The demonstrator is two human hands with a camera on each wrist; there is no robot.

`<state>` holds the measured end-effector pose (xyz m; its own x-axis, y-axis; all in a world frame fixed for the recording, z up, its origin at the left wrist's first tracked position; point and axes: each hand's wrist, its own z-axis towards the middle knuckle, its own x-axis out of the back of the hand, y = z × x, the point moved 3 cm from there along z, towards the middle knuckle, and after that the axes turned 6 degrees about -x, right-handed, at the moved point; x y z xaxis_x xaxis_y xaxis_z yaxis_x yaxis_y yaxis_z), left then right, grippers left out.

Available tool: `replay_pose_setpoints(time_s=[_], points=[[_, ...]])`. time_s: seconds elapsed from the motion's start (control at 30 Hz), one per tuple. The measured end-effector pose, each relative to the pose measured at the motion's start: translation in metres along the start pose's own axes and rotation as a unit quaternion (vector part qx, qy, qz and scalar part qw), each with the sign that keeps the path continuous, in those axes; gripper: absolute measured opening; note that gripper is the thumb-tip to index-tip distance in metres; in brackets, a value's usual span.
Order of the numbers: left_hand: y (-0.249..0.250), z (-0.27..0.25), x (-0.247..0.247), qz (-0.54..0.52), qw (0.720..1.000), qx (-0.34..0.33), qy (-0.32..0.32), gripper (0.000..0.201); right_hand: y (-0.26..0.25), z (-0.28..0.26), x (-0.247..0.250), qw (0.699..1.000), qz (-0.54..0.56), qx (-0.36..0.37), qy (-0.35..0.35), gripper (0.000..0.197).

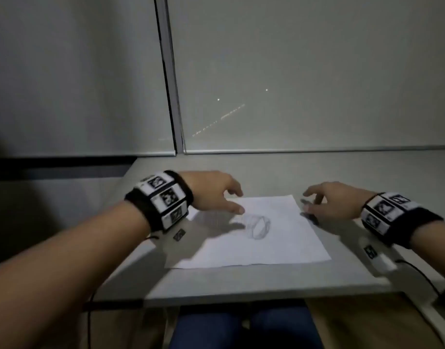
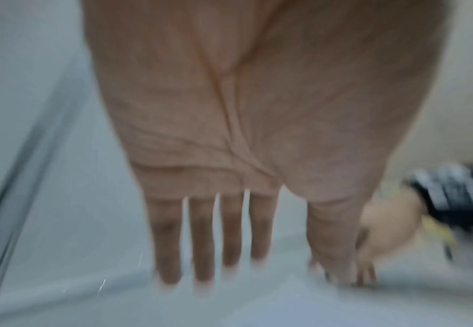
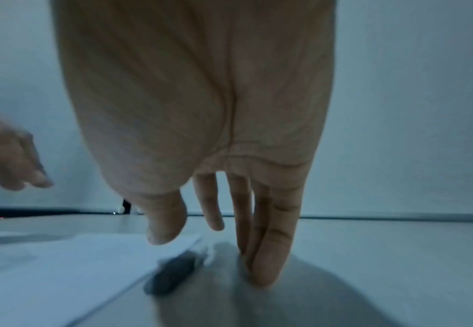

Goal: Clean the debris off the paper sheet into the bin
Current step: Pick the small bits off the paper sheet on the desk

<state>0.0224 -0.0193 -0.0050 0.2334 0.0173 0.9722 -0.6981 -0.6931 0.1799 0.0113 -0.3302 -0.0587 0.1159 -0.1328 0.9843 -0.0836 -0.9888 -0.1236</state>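
Observation:
A white paper sheet [image 1: 271,245] with a faint pencil sketch [image 1: 259,226] lies on the grey table [image 1: 241,280]. My left hand [image 1: 231,200] hovers over the sheet's far left corner, fingers straight and spread, holding nothing; the left wrist view shows it [image 2: 269,272] blurred. My right hand [image 1: 310,202] is at the sheet's right edge, fingers straight. In the right wrist view its [image 3: 216,254] outer fingertips [image 3: 263,276] touch the table beside a dark pen-like object [image 3: 171,274] lying along the paper [image 3: 62,276] edge. That object [image 1: 309,216] is blurred. No debris or bin shows.
Grey wall panels [image 1: 292,71] stand right behind the table. The table's front edge [image 1: 241,298] is close to my lap. A black cable [image 1: 418,273] trails off my right wrist over the table's right corner.

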Motion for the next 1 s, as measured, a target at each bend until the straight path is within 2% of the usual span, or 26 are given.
replay_pose_setpoints(time_s=[0.13, 0.23, 0.33, 0.43, 0.5, 0.6, 0.67, 0.73, 0.87, 1.0], points=[[-0.005, 0.038, -0.016, 0.045, 0.995, 0.023, -0.08, 0.083, -0.007, 0.018, -0.011, 0.999, 0.006, -0.045, 0.023, 0.04], [-0.016, 0.056, -0.036, 0.057, 0.993, 0.008, -0.1, 0.098, -0.007, 0.025, -0.015, 0.998, 0.018, -0.056, 0.037, 0.024], [-0.024, 0.062, -0.05, 0.085, 0.988, 0.002, -0.126, 0.11, -0.007, 0.025, -0.017, 0.995, -0.016, -0.1, 0.019, 0.026], [-0.03, 0.066, -0.057, 0.108, 0.987, -0.008, -0.121, 0.111, -0.01, 0.025, -0.012, 0.993, -0.045, -0.108, -0.009, 0.019], [-0.032, 0.068, -0.058, 0.105, 0.987, 0.0, -0.123, 0.11, -0.015, 0.025, 0.003, 0.996, -0.043, -0.08, 0.009, 0.013], [-0.032, 0.07, -0.059, 0.104, 0.988, -0.001, -0.115, 0.108, -0.042, 0.03, 0.03, 0.995, 0.023, 0.022, 0.093, 0.008], [-0.032, 0.073, -0.061, 0.094, 0.99, -0.013, -0.105, 0.109, -0.065, 0.032, 0.031, 0.988, 0.087, 0.106, 0.076, 0.012], [-0.032, 0.075, -0.062, 0.084, 0.992, -0.021, -0.096, 0.116, -0.082, 0.036, 0.02, 0.981, 0.11, 0.151, 0.047, 0.02], [-0.03, 0.076, -0.061, 0.078, 0.993, -0.019, -0.085, 0.126, -0.093, 0.052, 0.0, 0.982, 0.121, 0.14, 0.049, 0.029], [-0.029, 0.076, -0.063, 0.058, 0.995, -0.018, -0.076, 0.121, -0.1, 0.054, -0.016, 0.984, 0.111, 0.133, 0.047, 0.021]])
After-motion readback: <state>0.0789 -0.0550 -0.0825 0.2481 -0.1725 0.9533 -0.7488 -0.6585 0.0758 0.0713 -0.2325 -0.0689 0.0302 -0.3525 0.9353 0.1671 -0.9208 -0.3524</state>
